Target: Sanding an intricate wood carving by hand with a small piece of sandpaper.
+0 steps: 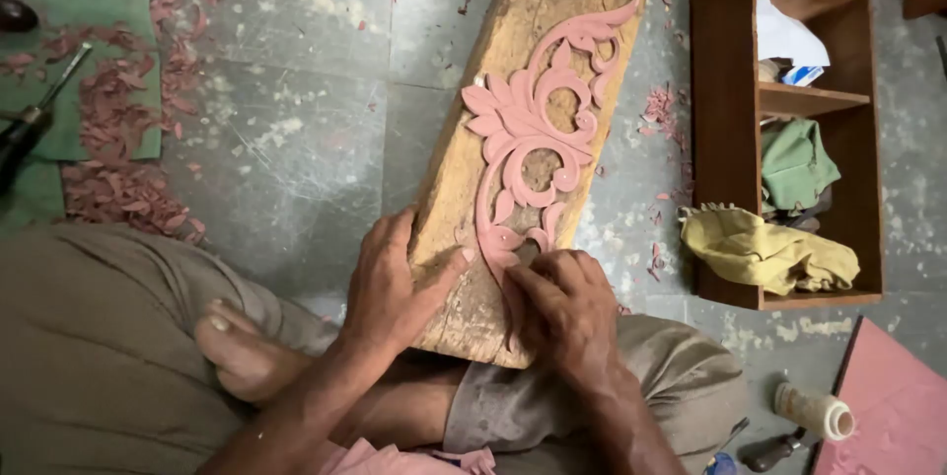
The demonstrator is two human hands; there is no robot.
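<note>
A pink leaf-scroll carving (533, 130) lies along a worn wooden plank (513, 51) that slants across the grey floor (296, 140), its near end resting on your crossed legs. Your right hand (562, 312) is clenched over the carving's lower tip, fingers bunched; what they pinch is hidden. Your left hand (390, 288) grasps the plank's near left edge, thumb pressed on top. Pink shavings (128, 140) are scattered to the left over a green mat (118, 1). To the right lies a small brown shelf unit (779, 130) holding a yellow cloth (769, 253)
</note>
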